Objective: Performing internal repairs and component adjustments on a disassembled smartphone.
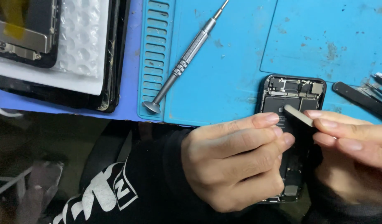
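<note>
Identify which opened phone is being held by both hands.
The black opened phone at the blue mat's near edge; the other opened phone lies untouched at top left.

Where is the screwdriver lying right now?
The screwdriver lies diagonally on the blue mat, upper centre of the head view, left of the opened phone, untouched by either hand.
</note>
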